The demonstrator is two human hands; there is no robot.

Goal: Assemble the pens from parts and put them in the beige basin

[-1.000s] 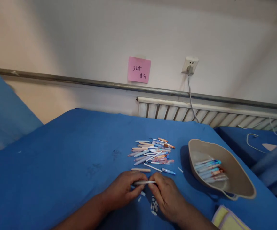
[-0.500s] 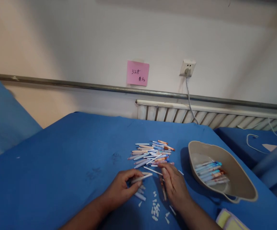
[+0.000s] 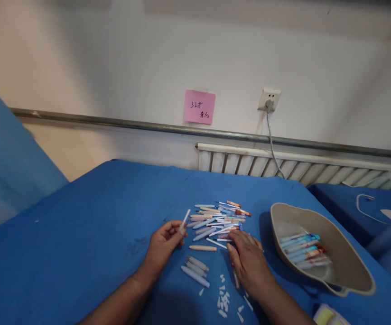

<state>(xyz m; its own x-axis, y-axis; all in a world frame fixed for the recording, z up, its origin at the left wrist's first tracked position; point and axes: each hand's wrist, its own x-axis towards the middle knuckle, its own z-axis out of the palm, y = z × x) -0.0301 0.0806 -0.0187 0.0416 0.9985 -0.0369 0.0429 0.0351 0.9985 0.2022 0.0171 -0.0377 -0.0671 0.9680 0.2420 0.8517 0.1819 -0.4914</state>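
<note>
My left hand point(image 3: 166, 239) pinches a thin white pen refill point(image 3: 185, 217), which points up and to the right. Fingers extended, my right hand point(image 3: 251, 259) rests palm-down at the near right edge of a pile of pen parts point(image 3: 212, 221), its fingertips touching them. Pale barrels, white refills and orange-brown pieces make up that pile. Below it lies a peach pen barrel point(image 3: 202, 248), apart from several grey and pale-blue barrels point(image 3: 195, 272). Small white cone tips point(image 3: 223, 300) are scattered nearer me. A dark slim pen part point(image 3: 236, 278) is partly hidden under my right palm.
To the right stands a beige basin point(image 3: 354, 271) holding several pens point(image 3: 304, 250). A yellow-and-lilac cloth point(image 3: 329, 315) lies at the near right. Behind the blue-covered table point(image 3: 121, 198) are a radiator point(image 3: 249, 163), a metal rail and a plugged-in cable point(image 3: 272, 149).
My left hand has moved left and up, and the white refill now points upward. The peach barrel and the grey barrels are uncovered. My right hand stays near the pile.
</note>
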